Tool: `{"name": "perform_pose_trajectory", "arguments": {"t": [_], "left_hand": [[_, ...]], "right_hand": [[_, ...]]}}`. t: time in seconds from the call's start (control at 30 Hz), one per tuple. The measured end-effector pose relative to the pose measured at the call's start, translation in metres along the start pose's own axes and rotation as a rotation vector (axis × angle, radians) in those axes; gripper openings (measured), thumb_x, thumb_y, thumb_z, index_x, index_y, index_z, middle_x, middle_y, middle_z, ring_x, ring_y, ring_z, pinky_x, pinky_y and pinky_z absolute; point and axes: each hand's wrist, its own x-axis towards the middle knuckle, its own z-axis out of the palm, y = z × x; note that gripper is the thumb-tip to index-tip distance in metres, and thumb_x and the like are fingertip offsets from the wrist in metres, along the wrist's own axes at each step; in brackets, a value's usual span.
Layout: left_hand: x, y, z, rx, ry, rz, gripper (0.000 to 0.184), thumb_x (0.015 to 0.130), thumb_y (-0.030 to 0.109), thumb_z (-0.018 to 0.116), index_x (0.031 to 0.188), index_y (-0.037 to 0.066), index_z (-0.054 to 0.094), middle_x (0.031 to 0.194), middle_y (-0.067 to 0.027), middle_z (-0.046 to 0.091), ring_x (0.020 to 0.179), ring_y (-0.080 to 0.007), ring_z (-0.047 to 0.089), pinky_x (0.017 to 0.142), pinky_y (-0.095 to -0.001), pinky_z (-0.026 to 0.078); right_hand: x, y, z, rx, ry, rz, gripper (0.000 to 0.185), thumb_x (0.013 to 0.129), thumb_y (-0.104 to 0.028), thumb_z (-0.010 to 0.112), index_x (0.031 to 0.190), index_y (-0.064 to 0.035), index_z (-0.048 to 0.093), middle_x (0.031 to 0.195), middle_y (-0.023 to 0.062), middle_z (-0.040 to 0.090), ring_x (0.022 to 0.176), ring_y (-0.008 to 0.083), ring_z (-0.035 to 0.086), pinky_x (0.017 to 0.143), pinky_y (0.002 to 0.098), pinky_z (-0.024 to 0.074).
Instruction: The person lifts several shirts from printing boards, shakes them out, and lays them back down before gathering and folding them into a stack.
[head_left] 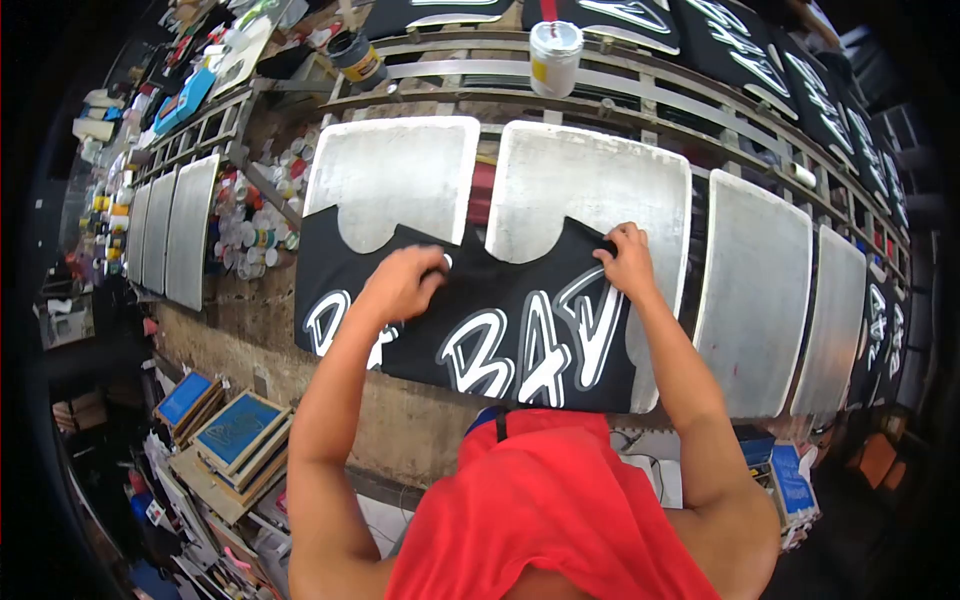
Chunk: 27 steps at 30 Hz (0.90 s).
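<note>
Two black fabric pieces with white lettering lie over pale grey boards. My right hand (627,262) has its fingers closed on the upper right corner of the right fabric piece (510,290), above the letter D. Over the area where the two pieces meet is my left hand (405,284), blurred, with its fingers curled; whether it grips cloth is hidden. The left fabric piece (320,260) lies partly under my left forearm. Bare upper parts of a left board (395,160) and a middle board (600,175) show above the fabric.
A white tub (555,58) and a dark tub (356,60) stand on the metal rack beyond. More boards (755,290) line the right side. Printed black pieces (735,50) lie farther back. Framed screens (240,430) are stacked at lower left, near many small containers (262,235).
</note>
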Motion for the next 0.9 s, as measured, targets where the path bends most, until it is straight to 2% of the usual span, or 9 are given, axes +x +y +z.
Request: {"name": "perform_pose_trajectory", "arguments": {"t": [0.07,0.17,0.3,0.43,0.57,0.63,0.7,0.83,0.9], "left_hand": [[-0.026,0.04,-0.019,0.008,-0.015,0.126,0.013,0.075,0.003,0.067,0.086,0.008,0.064,0.08,-0.0105,0.062,0.084,-0.0342,0.058,0.077,-0.0428,0.046],[-0.058,0.084,-0.039,0.143,-0.024,0.303,0.013,0.076,0.008,0.068,0.088,0.012,0.067,0.078,-0.003,0.062,0.08,-0.0257,0.056,0.075,-0.0382,0.044],[-0.075,0.101,-0.046,0.24,0.042,0.327,0.018,0.072,0.009,0.069,0.09,0.013,0.068,0.078,-0.0013,0.062,0.077,-0.0225,0.057,0.074,-0.036,0.043],[-0.089,0.1,-0.047,0.244,0.115,0.369,0.018,0.071,0.008,0.07,0.089,0.012,0.068,0.077,-0.0019,0.061,0.076,-0.023,0.058,0.074,-0.0362,0.043],[-0.122,0.085,-0.046,0.145,0.239,0.317,0.016,0.071,0.002,0.069,0.084,0.009,0.065,0.073,-0.0056,0.059,0.072,-0.0279,0.057,0.07,-0.0384,0.041],[-0.152,0.063,-0.042,-0.023,0.332,0.152,0.015,0.072,-0.001,0.068,0.084,0.008,0.065,0.075,-0.0071,0.061,0.074,-0.0292,0.058,0.069,-0.0401,0.042],[-0.19,0.04,-0.037,-0.033,0.343,0.095,0.013,0.073,0.001,0.067,0.084,0.008,0.066,0.075,-0.0105,0.063,0.07,-0.0327,0.06,0.072,-0.0409,0.045],[-0.287,-0.019,-0.014,-0.113,0.189,-0.098,0.01,0.075,0.004,0.067,0.085,0.007,0.066,0.076,-0.0118,0.063,0.077,-0.0343,0.06,0.075,-0.0421,0.045],[-0.336,-0.044,-0.022,-0.17,0.314,-0.014,0.011,0.076,0.004,0.066,0.086,0.007,0.066,0.077,-0.0115,0.063,0.079,-0.0344,0.06,0.078,-0.0425,0.045]], "right_hand": [[0.003,-0.004,-0.003,0.001,-0.045,0.046,0.023,0.071,-0.015,0.079,0.089,-0.0064,0.068,0.112,0.0108,0.059,0.106,0.0349,0.052,0.09,0.0438,0.0452],[0.007,0.001,-0.001,-0.003,-0.046,-0.193,0.019,0.068,-0.013,0.078,0.083,-0.0092,0.068,0.128,0.0061,0.059,0.124,0.034,0.046,0.098,0.0504,0.0392],[0.01,0.006,0.005,-0.08,-0.225,-0.216,0.014,0.07,-0.012,0.073,0.083,-0.0099,0.068,0.12,0.006,0.063,0.125,0.035,0.046,0.098,0.0571,0.0356],[0.013,-0.005,-0.009,-0.044,-0.297,-0.171,0.012,0.07,-0.012,0.071,0.081,-0.0084,0.068,0.096,0.0087,0.066,0.114,0.0306,0.053,0.099,0.0475,0.0377],[-0.007,-0.026,-0.051,0.106,-0.17,-0.076,0.014,0.068,-0.007,0.071,0.08,-0.0022,0.066,0.087,0.0141,0.063,0.09,0.0331,0.061,0.082,0.0401,0.0491],[-0.037,-0.069,-0.105,0.168,-0.173,0.0,0.015,0.068,-0.006,0.071,0.08,0.0001,0.064,0.085,0.0159,0.062,0.082,0.0348,0.061,0.074,0.0382,0.0511],[-0.08,-0.12,-0.151,0.133,-0.127,-0.112,0.014,0.069,-0.006,0.071,0.079,-0.0004,0.064,0.084,0.0163,0.061,0.082,0.0348,0.061,0.074,0.0378,0.0504],[-0.179,-0.248,-0.188,0.032,-0.149,-0.293,0.014,0.063,0.001,0.064,0.077,-0.0017,0.062,0.084,0.0153,0.059,0.08,0.0361,0.06,0.072,0.0394,0.0503],[-0.227,-0.299,-0.175,-0.033,-0.271,-0.105,0.024,0.056,0.002,0.061,0.08,-0.0017,0.065,0.096,0.016,0.061,0.089,0.0353,0.063,0.078,0.0384,0.0512]]}}
